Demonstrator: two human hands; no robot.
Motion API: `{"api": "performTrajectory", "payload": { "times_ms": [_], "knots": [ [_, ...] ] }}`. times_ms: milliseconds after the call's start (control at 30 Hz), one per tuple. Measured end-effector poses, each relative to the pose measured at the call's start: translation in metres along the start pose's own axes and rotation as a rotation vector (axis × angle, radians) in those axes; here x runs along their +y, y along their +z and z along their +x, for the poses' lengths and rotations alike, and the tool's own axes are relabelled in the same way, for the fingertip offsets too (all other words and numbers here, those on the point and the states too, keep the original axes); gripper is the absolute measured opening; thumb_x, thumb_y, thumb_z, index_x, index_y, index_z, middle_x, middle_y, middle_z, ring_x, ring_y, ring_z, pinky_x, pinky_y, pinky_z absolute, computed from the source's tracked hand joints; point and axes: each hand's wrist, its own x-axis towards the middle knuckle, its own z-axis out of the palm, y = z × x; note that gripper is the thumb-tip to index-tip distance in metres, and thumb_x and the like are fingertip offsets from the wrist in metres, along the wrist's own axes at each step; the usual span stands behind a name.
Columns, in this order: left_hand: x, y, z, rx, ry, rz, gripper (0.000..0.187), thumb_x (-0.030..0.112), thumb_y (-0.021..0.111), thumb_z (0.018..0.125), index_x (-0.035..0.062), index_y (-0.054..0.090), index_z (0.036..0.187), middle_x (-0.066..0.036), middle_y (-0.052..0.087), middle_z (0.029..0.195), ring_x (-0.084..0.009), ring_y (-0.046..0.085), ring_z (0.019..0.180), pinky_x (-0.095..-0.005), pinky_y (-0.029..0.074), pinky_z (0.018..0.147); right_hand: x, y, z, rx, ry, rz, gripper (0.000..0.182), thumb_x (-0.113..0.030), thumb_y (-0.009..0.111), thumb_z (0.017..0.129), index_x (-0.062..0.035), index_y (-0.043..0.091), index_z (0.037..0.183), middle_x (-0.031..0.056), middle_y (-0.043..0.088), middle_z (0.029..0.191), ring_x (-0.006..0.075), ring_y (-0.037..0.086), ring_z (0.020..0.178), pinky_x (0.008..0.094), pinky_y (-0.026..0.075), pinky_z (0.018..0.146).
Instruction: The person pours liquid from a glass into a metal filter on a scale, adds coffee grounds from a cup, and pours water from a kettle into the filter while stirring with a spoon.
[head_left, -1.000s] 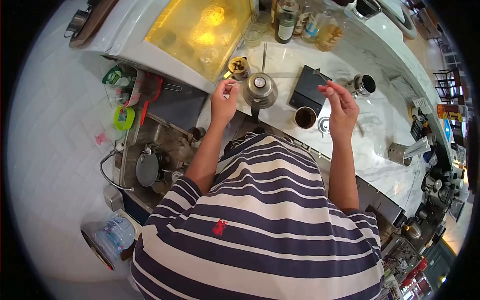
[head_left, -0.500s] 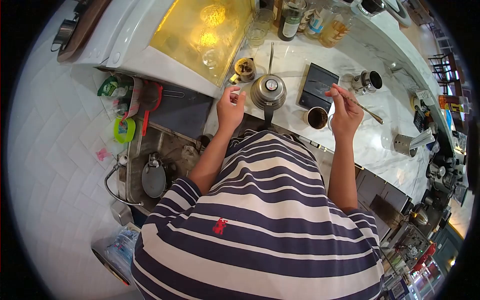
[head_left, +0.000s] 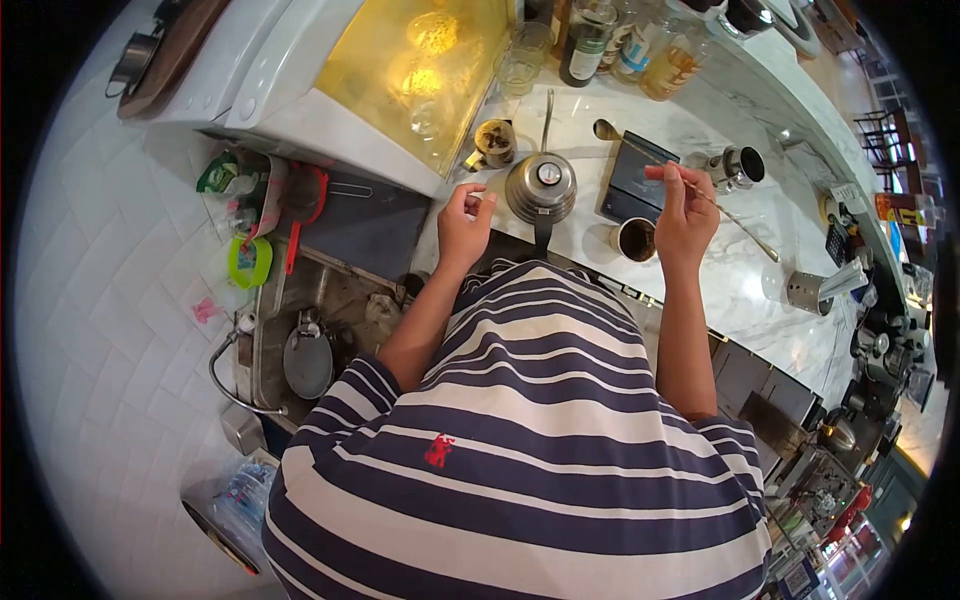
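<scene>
Countertop (head_left: 740,290): spoon (head_left: 640,152) crosses right grip (head_left: 684,215).

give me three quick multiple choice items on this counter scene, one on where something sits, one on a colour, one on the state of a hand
1. Where is the steel kettle?
A. in the sink
B. on the marble counter between the hands
C. on the floor

2. What colour is the scale?
A. black
B. red
C. yellow

3. What is the right hand doing?
A. lying flat on the counter
B. gripping the kettle handle
C. pinching a long spoon

Answers: 1 B, the kettle stands on the counter with the left hand on one side and the right hand on the other. 2 A, its flat top is dark black. 3 C, its fingers close on the long spoon held above the scale.
</scene>
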Motion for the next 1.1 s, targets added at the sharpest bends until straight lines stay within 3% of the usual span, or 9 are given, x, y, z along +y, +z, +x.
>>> {"api": "performTrajectory", "payload": {
  "times_ms": [300,500,600,800,900,1100],
  "knots": [
    [0.010,0.000,0.007,0.100,-0.047,0.074,0.044,0.025,0.072,0.093,0.0065,0.058,0.131,-0.008,0.067,0.084,-0.0212,0.065,0.075,-0.0373,0.053,0.072,0.030,0.052,0.014,-0.180,0.237,0.116,0.020,-0.020,0.061,0.106,-0.0003,0.063,0.104,0.0127,0.078,0.098,0.0117,0.068,0.091,0.0270,0.050,0.089],
    [-0.001,0.013,0.026,0.150,-0.169,0.119,0.046,0.025,0.063,0.097,0.0084,0.054,0.140,-0.012,0.070,0.091,-0.0301,0.069,0.083,-0.0433,0.053,0.078,0.062,0.072,0.024,-0.284,0.360,0.164,0.022,-0.022,0.060,0.106,-0.0008,0.062,0.104,0.0117,0.079,0.097,0.0099,0.066,0.088,0.0285,0.050,0.090],
    [-0.015,0.020,0.038,0.114,-0.159,0.169,0.043,0.022,0.062,0.099,0.0082,0.056,0.140,-0.012,0.070,0.091,-0.0249,0.069,0.080,-0.0395,0.054,0.076,0.068,0.078,0.027,-0.292,0.406,0.181,0.021,-0.023,0.060,0.106,-0.0016,0.062,0.104,0.0112,0.079,0.097,0.0101,0.066,0.088,0.0284,0.050,0.090],
    [-0.022,0.024,0.047,0.134,-0.154,0.119,0.034,0.018,0.055,0.102,0.0073,0.061,0.134,-0.012,0.072,0.092,-0.0247,0.070,0.083,-0.0390,0.054,0.077,0.077,0.086,0.028,-0.336,0.499,0.205,0.020,-0.023,0.060,0.106,-0.0035,0.063,0.105,0.0108,0.079,0.100,0.0134,0.070,0.096,0.0311,0.050,0.088],
    [-0.014,0.023,0.048,0.145,-0.190,0.067,0.030,0.018,0.056,0.101,0.0067,0.063,0.127,-0.016,0.074,0.089,-0.0329,0.073,0.084,-0.0442,0.054,0.076,0.088,0.089,0.030,-0.352,0.539,0.233,0.020,-0.024,0.059,0.106,-0.0043,0.063,0.107,0.0110,0.078,0.103,0.0151,0.071,0.099,0.0319,0.051,0.089],
    [-0.018,0.025,0.049,0.164,-0.182,0.062,0.030,0.018,0.054,0.102,0.0069,0.063,0.128,-0.016,0.074,0.088,-0.0322,0.073,0.084,-0.0430,0.055,0.077,0.098,0.090,0.029,-0.371,0.633,0.299,0.023,-0.027,0.059,0.107,-0.0047,0.061,0.111,0.0117,0.076,0.107,0.0161,0.069,0.103,0.0315,0.050,0.088]
  ]
}}
